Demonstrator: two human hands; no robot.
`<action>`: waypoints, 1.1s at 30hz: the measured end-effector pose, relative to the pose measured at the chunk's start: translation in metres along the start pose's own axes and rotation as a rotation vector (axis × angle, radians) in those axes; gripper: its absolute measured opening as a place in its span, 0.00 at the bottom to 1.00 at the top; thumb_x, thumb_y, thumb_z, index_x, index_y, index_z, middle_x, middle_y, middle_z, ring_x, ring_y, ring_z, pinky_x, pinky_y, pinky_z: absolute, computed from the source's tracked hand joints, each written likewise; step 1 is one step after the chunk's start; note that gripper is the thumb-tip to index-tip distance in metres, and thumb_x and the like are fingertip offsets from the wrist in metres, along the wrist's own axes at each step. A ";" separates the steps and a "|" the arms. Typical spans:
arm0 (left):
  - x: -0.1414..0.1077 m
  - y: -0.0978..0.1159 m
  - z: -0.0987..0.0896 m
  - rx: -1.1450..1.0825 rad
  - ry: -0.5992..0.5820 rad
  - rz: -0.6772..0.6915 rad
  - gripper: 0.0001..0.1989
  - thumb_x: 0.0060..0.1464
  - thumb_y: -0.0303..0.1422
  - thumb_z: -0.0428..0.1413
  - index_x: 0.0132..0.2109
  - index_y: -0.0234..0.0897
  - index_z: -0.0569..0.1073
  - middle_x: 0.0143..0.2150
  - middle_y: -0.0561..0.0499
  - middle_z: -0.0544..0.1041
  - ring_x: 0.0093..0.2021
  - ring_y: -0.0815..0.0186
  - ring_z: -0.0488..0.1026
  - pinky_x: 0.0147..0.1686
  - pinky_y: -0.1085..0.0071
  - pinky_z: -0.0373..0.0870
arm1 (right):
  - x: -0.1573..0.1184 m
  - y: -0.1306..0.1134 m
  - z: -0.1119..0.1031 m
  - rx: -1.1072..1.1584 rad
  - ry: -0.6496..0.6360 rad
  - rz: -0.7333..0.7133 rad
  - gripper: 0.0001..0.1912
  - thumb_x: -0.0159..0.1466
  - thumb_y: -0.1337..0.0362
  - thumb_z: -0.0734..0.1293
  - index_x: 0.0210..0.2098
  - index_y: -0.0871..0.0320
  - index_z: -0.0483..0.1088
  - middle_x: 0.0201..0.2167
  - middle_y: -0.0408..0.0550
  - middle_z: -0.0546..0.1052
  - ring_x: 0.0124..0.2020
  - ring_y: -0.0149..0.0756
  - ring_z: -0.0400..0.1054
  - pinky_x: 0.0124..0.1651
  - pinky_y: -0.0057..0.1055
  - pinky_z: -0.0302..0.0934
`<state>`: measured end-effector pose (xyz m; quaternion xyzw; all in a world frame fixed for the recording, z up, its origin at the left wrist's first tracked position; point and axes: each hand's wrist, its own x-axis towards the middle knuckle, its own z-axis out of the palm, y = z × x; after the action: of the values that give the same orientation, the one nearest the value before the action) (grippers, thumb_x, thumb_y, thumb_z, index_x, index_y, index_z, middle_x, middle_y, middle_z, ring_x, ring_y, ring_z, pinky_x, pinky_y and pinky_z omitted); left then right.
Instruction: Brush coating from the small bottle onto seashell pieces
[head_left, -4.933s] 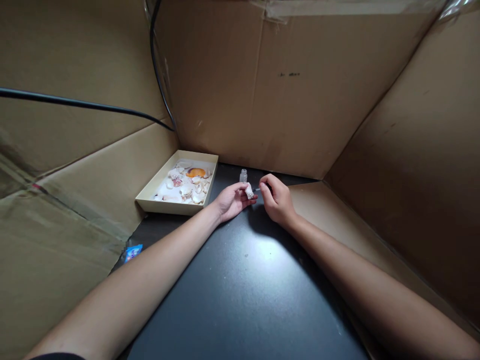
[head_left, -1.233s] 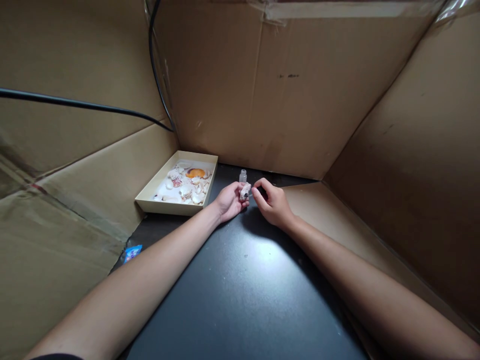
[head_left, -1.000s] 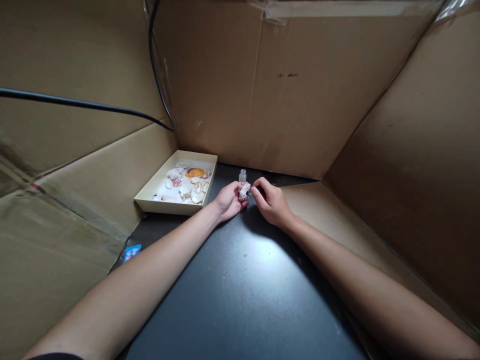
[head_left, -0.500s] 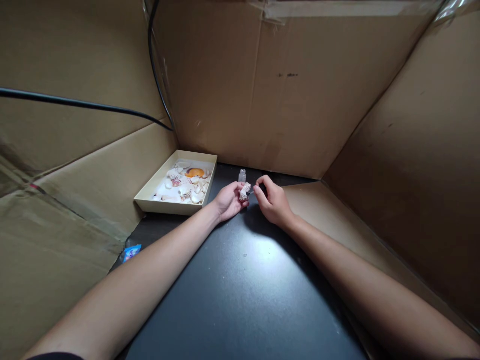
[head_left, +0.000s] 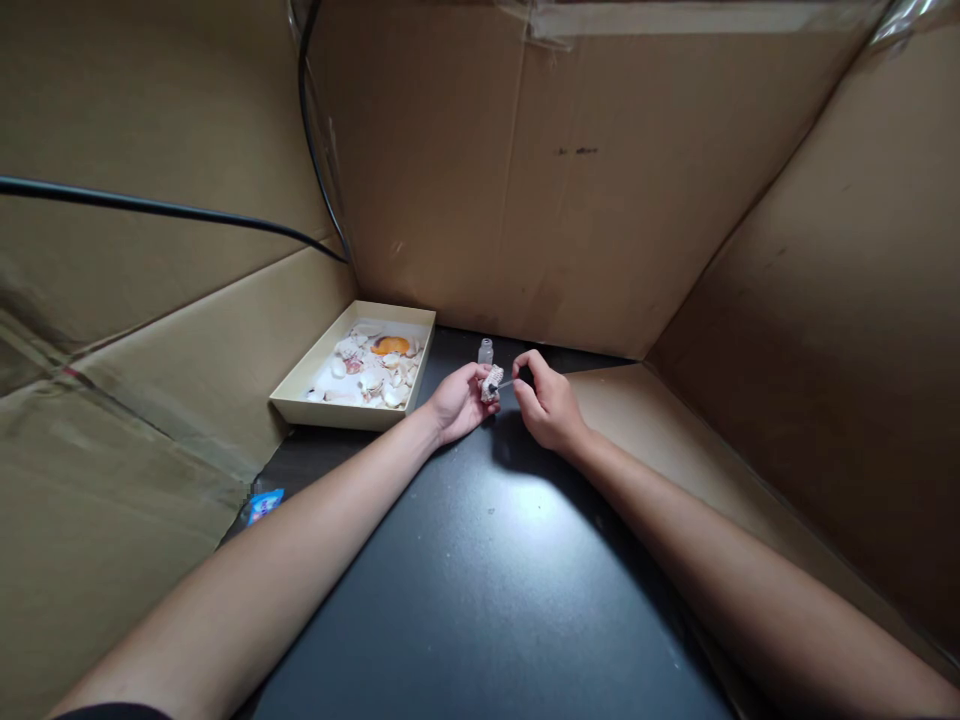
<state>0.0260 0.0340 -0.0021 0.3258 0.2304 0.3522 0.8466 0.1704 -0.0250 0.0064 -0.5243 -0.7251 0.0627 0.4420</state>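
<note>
A rough whitish seashell [head_left: 491, 378] sits in the fingers of my left hand [head_left: 458, 405], which is closed around it near the middle of the table. My right hand [head_left: 548, 402] pinches a thin pale stick [head_left: 507, 384] with a dark tip; too little of it shows to tell its kind. That tip lies against or just in front of the shell's face. Just behind my left fingertips stands a small clear glass bottle [head_left: 485, 352] with no cap on it.
At the left back, a cream tray [head_left: 330, 415] holds several seashells and an orange piece [head_left: 390, 345]. A blue packet [head_left: 264, 505] lies by my left forearm. Cardboard walls [head_left: 480, 200] surround the dark table [head_left: 480, 600], and a black cable [head_left: 172, 207] crosses the left side.
The stick's dark tip has shifted left onto the middle of the shell's visible face, and more of the stick shows. My hands have barely moved.
</note>
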 end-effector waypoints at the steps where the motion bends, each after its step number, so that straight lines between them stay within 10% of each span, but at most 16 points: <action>1: 0.000 0.000 0.000 -0.001 -0.003 -0.002 0.04 0.48 0.24 0.47 0.32 0.34 0.66 0.25 0.53 0.66 0.21 0.71 0.63 0.21 0.75 0.61 | 0.000 0.000 0.000 0.002 0.021 -0.002 0.04 0.61 0.64 0.57 0.36 0.55 0.61 0.24 0.40 0.65 0.24 0.32 0.57 0.32 0.30 0.51; 33: 0.000 -0.001 0.000 -0.014 0.009 0.020 0.05 0.49 0.23 0.49 0.28 0.32 0.68 0.25 0.50 0.69 0.24 0.70 0.66 0.24 0.73 0.65 | -0.002 -0.006 -0.003 0.031 0.018 -0.096 0.02 0.59 0.65 0.58 0.30 0.55 0.61 0.23 0.40 0.66 0.23 0.31 0.57 0.30 0.28 0.52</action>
<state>0.0261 0.0331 -0.0027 0.3204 0.2285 0.3636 0.8443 0.1682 -0.0300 0.0101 -0.4828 -0.7442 0.0479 0.4590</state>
